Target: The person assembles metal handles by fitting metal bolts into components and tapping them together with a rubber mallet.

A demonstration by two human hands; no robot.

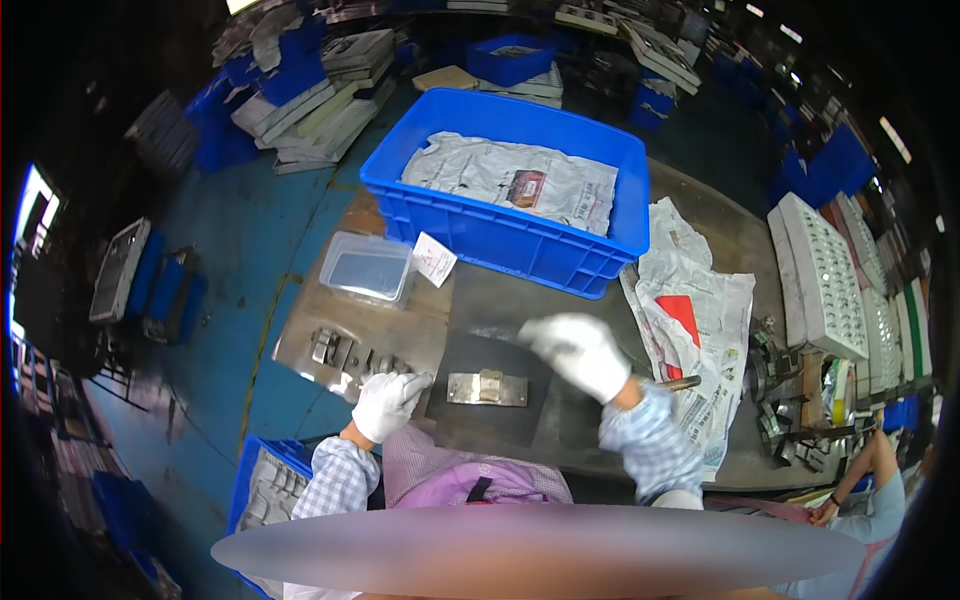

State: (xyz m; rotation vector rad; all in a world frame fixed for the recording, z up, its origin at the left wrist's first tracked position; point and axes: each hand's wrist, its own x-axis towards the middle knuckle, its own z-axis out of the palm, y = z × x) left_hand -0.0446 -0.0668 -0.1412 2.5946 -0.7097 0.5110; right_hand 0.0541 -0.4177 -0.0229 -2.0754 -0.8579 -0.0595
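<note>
On a dark mat [455,345] at the table's near side lies a flat metal plate [511,391] with a raised metal block [490,384] at its middle. My left hand [385,407], in a white glove, is closed at the plate's left, fingertips pressed together; anything in them is too small to make out. Just beyond it, several small metal parts [345,352] rest on the table. My right hand [580,355], also gloved in white, is above the mat to the plate's upper right. Motion smears its fingers, and neither hand touches the plate.
A large blue crate [500,245] with crumpled newspaper stands at the back. Left of it are a clear plastic box [367,268] and a paper tag [434,260]. Newspaper sheets [690,290] and a brown handle [683,384] lie right. Another person's arm [868,468] shows lower right.
</note>
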